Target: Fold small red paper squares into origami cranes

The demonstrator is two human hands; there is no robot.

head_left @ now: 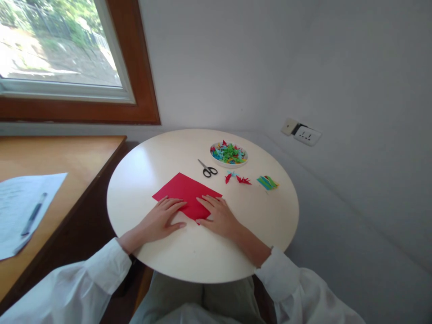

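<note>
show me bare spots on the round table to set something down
The round white table is bare left of the red paper, between the left hand, right hand and near edge, and from the right hand to the colored paper slips. It's crowded beyond the right hand, where scissors, loose paper cranes and the dish of folded paper cluster.

Head view faces forward, down; table [195, 258] seemingly near.
</note>
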